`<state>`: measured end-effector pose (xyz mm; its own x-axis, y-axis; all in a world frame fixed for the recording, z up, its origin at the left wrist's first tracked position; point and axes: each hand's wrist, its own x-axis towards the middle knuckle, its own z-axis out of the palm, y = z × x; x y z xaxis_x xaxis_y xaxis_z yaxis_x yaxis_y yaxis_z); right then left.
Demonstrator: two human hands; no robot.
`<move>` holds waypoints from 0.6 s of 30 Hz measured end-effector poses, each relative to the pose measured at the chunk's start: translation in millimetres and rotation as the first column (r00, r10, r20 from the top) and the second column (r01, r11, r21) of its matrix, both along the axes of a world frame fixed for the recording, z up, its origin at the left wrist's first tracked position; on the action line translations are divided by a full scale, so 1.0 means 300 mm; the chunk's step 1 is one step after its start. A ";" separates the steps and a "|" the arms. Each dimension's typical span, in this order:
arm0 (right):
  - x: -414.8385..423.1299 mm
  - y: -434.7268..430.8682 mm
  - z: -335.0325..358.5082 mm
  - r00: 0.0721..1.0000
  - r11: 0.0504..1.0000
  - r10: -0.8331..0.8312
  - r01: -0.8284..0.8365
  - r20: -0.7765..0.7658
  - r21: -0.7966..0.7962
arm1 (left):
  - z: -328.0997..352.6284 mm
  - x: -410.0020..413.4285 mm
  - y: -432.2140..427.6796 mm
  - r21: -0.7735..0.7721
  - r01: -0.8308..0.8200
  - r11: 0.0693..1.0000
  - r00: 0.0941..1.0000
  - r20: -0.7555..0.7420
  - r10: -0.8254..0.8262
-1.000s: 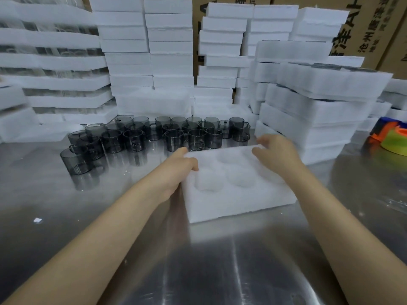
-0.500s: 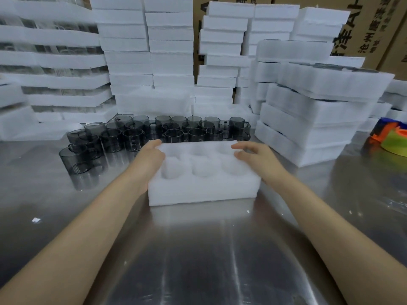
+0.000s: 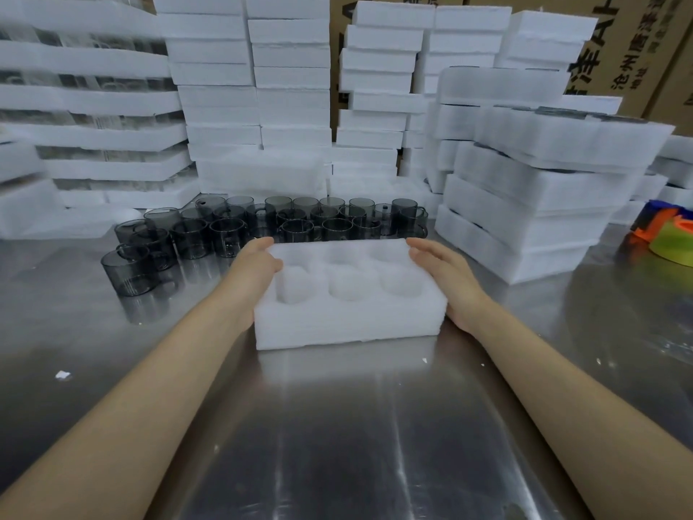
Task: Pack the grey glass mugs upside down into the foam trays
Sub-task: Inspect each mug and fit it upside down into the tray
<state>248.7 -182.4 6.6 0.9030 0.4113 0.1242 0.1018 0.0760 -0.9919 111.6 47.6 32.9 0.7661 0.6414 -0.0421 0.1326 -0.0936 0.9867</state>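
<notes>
White six-pocket foam tray (image 3: 348, 324) sits empty on the steel tabletop (image 3: 337, 425), right in front of the grey glass mugs (image 3: 270, 223). Left hand (image 3: 255, 268) grips its end, right hand (image 3: 442, 272) presses flat-fingered. Mugs look slick, breakable, so I'd grab by the body.

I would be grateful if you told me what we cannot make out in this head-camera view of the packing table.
All in the head view:
- The grey glass mugs: the rear rows overlap and the foam tray hides the nearest ones' bases, so no count.
- The left hand: its own back hides the fingers; grip unclear.
- The coloured object: cut off by the right edge.
- The carton print: partly behind the foam stacks.
</notes>
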 end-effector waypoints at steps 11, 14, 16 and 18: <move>0.263 0.071 -0.011 0.783 0.789 -0.312 0.529 0.539 -0.312 | -0.071 0.028 0.011 -0.294 0.118 0.948 0.973 0.225 -0.051; 0.335 0.111 -0.006 0.776 0.783 -0.206 0.496 0.596 -0.375 | -0.077 0.055 0.014 -0.310 0.165 0.936 0.959 0.273 -0.079; 0.382 0.133 -0.011 0.794 0.750 -0.136 0.474 0.593 -0.462 | -0.082 0.070 0.017 -0.315 0.206 0.926 0.947 0.303 -0.108; 0.413 0.143 -0.019 0.810 0.710 -0.084 0.458 0.581 -0.536 | -0.086 0.075 0.020 -0.301 0.225 0.927 0.945 0.300 -0.132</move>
<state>372.7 -139.6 0.8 0.8737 0.3033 0.3802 0.4817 -0.6484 -0.5895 134.2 53.5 7.0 0.8779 0.4788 -0.0008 -0.1314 0.2425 0.9612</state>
